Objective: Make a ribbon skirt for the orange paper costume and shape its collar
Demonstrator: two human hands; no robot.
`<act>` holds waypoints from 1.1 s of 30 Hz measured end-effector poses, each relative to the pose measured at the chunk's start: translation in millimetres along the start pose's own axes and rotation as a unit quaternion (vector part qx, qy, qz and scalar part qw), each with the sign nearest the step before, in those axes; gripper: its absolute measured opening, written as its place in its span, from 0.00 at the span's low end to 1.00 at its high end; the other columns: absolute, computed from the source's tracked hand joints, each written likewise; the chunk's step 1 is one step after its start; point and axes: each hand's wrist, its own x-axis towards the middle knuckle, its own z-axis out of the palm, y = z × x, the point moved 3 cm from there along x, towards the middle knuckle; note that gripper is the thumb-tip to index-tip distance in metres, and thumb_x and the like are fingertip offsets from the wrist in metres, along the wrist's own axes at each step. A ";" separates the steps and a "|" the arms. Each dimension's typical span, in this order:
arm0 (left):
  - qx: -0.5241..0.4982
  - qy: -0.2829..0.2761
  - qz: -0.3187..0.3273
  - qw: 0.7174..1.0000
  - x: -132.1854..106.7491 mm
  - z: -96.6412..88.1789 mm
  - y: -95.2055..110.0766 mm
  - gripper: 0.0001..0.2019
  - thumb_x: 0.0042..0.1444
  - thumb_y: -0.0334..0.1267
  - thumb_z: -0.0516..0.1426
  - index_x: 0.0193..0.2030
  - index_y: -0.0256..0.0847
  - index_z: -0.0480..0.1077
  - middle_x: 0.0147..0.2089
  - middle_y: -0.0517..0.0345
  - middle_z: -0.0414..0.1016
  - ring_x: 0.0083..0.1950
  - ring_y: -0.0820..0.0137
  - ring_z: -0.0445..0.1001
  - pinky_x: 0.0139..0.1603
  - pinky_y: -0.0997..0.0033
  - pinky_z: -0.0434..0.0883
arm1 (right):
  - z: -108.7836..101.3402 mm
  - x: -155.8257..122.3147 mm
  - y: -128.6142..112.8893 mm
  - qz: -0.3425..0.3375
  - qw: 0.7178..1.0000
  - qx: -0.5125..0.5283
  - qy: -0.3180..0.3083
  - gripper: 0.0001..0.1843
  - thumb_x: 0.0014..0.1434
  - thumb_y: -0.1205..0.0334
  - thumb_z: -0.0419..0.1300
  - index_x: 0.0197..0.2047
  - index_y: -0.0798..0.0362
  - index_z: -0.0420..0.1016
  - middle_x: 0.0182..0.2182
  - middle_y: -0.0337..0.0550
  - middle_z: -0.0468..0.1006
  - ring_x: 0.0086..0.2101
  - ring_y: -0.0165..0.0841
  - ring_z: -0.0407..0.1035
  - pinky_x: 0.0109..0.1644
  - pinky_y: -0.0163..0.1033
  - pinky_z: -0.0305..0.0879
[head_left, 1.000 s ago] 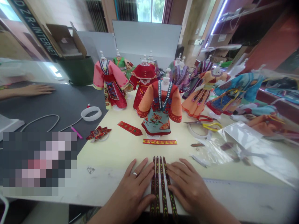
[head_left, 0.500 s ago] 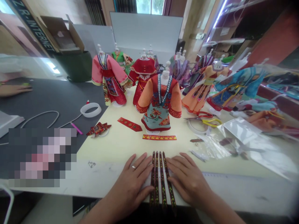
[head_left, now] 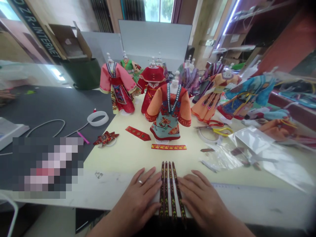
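Note:
Several narrow dark ribbon strips (head_left: 171, 187) with yellow-green patterning and pointed tips lie side by side at the table's front edge, their near ends hanging over it. My left hand (head_left: 142, 194) rests flat on the left of them, a ring on one finger, its fingertips touching the outermost strip. On the other side my right hand (head_left: 203, 197) lies flat with fingers stretched out, close against the rightmost strip. Beyond the hands are a red-and-yellow patterned band (head_left: 169, 147) and a red pointed strip (head_left: 137, 133), in front of a doll-sized orange-sleeved dress (head_left: 168, 115) on a stand.
More small dresses stand behind, including a pink one (head_left: 117, 85). Red-handled and yellow-handled scissors (head_left: 221, 131), a tape roll (head_left: 209, 135) and clear plastic bags (head_left: 247, 144) lie right. Left are a white ring (head_left: 98, 118), a pink pen (head_left: 83, 137) and a folded patterned piece (head_left: 106, 138).
Both hands have drawn slightly down toward the table's front edge, and the right thumb has shifted along the rightmost strip. The strips stay in place. The view has tilted a little.

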 end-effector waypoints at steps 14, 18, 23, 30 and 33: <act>-0.001 -0.009 -0.001 1.000 0.9 3.2 0.8 0.24 0.59 0.34 0.52 0.63 0.38 0.55 0.65 0.51 0.58 0.67 0.57 0.52 0.61 0.45 0.59 | 2.0 7.8 -3.2 -0.006 0.999 -0.030 -0.031 0.15 0.59 0.67 0.54 0.49 0.53 0.70 0.49 0.42 0.74 0.46 0.38 0.65 0.56 0.51 0.58; -0.010 0.020 -0.010 1.000 0.2 -4.4 -0.1 0.23 0.59 0.34 0.52 0.61 0.39 0.57 0.62 0.51 0.63 0.65 0.59 0.56 0.62 0.49 0.60 | 4.3 2.5 1.8 -0.031 0.998 -0.054 0.005 0.16 0.58 0.67 0.53 0.50 0.56 0.70 0.49 0.44 0.74 0.47 0.39 0.65 0.56 0.51 0.58; -0.012 0.126 -0.040 0.991 -3.7 -22.1 -13.1 0.13 0.58 0.31 0.52 0.51 0.38 0.65 0.50 0.49 0.74 0.54 0.64 0.69 0.58 0.56 0.64 | 3.0 -11.4 17.5 -0.078 0.989 -0.118 0.030 0.16 0.56 0.67 0.56 0.48 0.58 0.71 0.48 0.48 0.75 0.48 0.41 0.66 0.55 0.51 0.58; 0.029 0.200 -0.145 0.969 -31.7 -53.8 -55.1 0.07 0.59 0.30 0.50 0.35 0.40 0.69 0.32 0.56 0.75 0.35 0.68 0.73 0.40 0.67 0.71 | -8.7 -24.7 36.2 -0.098 0.976 -0.170 0.092 0.12 0.60 0.64 0.51 0.42 0.54 0.74 0.41 0.47 0.79 0.40 0.39 0.72 0.49 0.47 0.61; 0.064 0.225 -0.229 0.945 -54.0 -69.5 -73.1 0.07 0.60 0.34 0.52 0.32 0.40 0.68 0.30 0.57 0.74 0.32 0.70 0.73 0.34 0.71 0.69 | -7.7 -27.6 40.9 -0.116 0.969 -0.187 0.109 0.12 0.60 0.62 0.51 0.40 0.52 0.75 0.38 0.46 0.80 0.37 0.37 0.73 0.48 0.44 0.63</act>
